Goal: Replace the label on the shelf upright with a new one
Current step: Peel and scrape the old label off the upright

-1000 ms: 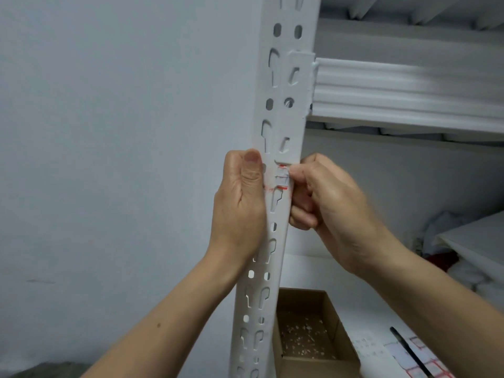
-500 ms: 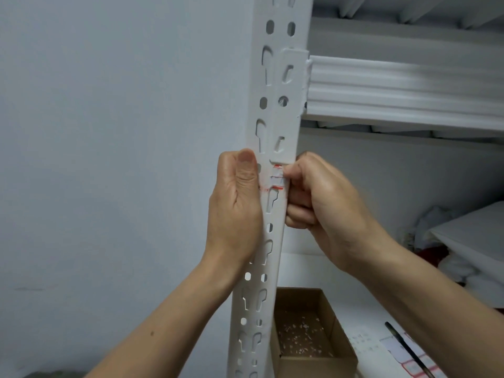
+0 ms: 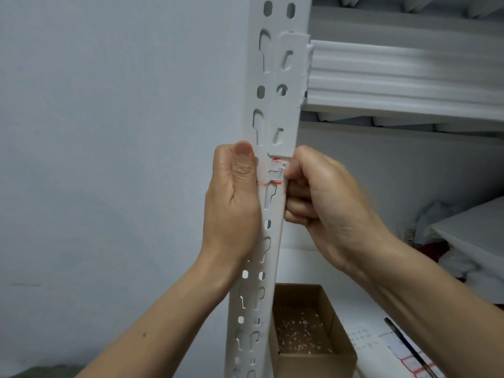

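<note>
A white slotted shelf upright [image 3: 275,85] runs down the middle of the view. A small white label with red edges [image 3: 276,171] is stuck on it at hand height, partly torn. My left hand [image 3: 234,200] wraps the upright's left edge, thumb up beside the label. My right hand [image 3: 324,203] is curled at the upright's right edge, its fingertips pressed on the label's right end. Whether the fingers pinch the label or only scrape it is hidden.
A white shelf beam [image 3: 403,75] joins the upright at the upper right. Below stands an open cardboard box [image 3: 313,356] holding several paper scraps. A sheet of red-bordered labels [image 3: 409,358] and a dark pen [image 3: 406,345] lie on the lower shelf. Cloth is piled at the right [image 3: 436,222].
The view has drifted slightly, so the upright sits a little more to the left. My right hand has closed tighter against the label's right end. My left hand keeps its grip.
</note>
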